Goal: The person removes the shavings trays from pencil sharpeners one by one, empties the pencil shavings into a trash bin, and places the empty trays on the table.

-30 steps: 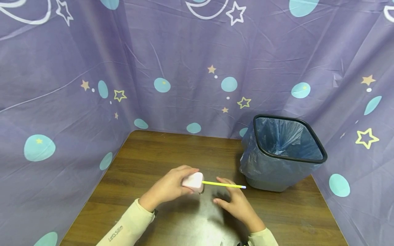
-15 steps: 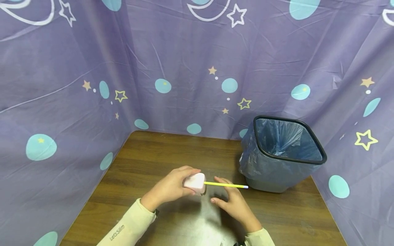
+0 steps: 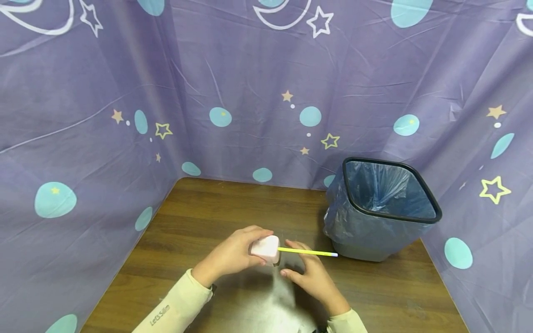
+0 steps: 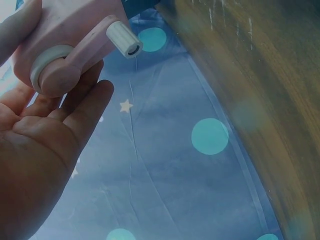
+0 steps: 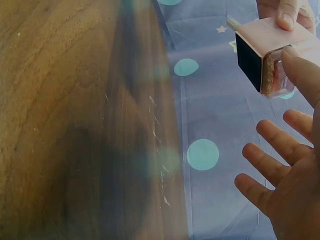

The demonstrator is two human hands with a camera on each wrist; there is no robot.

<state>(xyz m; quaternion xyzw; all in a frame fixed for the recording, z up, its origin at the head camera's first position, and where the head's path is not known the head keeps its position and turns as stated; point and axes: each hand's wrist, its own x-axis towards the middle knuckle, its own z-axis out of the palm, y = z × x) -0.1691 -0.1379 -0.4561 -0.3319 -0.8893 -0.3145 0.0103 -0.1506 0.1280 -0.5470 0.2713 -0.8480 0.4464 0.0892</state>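
Note:
My left hand (image 3: 233,252) grips a pink crank pencil sharpener (image 3: 265,247) above the table. In the left wrist view its crank handle (image 4: 125,40) has a white knob end. A yellow pencil (image 3: 326,253) sticks out of the sharpener to the right, over my right hand. My right hand (image 3: 314,275) is beside the sharpener, fingers spread and holding nothing; a small gap shows in the head view. The right wrist view shows a see-through shavings drawer (image 5: 282,82) with brown shavings, and a dark face on the sharpener. The pencil's inserted end is hidden.
A bin (image 3: 374,236) with a black rim and bluish plastic liner stands at the right back of the wooden table (image 3: 225,203). Purple curtains (image 3: 250,92) with stars and moons enclose the back and both sides.
Both hands draw closer: the left hand shifts slightly right with the sharpener and pencil, and the right hand moves left toward the sharpener. The bin stays put.

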